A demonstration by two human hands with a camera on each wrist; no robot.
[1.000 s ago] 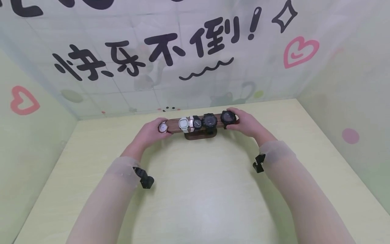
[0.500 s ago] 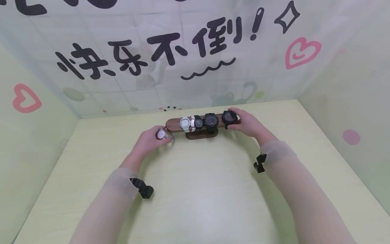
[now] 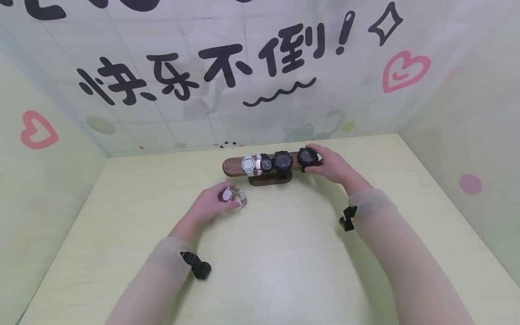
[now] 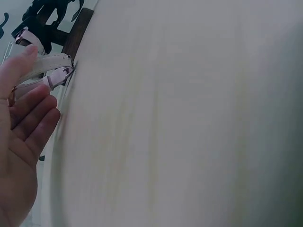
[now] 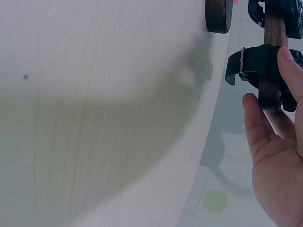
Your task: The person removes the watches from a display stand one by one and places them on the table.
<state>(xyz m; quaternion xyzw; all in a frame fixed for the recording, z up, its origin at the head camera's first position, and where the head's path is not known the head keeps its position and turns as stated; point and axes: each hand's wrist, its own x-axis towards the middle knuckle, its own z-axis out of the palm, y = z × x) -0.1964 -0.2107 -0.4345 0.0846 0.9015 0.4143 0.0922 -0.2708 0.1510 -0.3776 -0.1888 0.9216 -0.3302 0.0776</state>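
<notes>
The left hand [image 3: 208,205] pinches the round white watch [image 3: 228,194] in front of the crosswise stand [image 3: 233,167], whose rightmost black watch [image 3: 307,156] the right hand [image 3: 332,165] grips in its fingers.

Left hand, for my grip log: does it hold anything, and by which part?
Yes: the left hand pinches a white-strapped wristwatch at its dial end, the strap looping out beyond.

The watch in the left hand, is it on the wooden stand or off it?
Off: the left hand holds the pale-strapped wristwatch apart from the wooden watch stand, tabletop showing between.
</notes>
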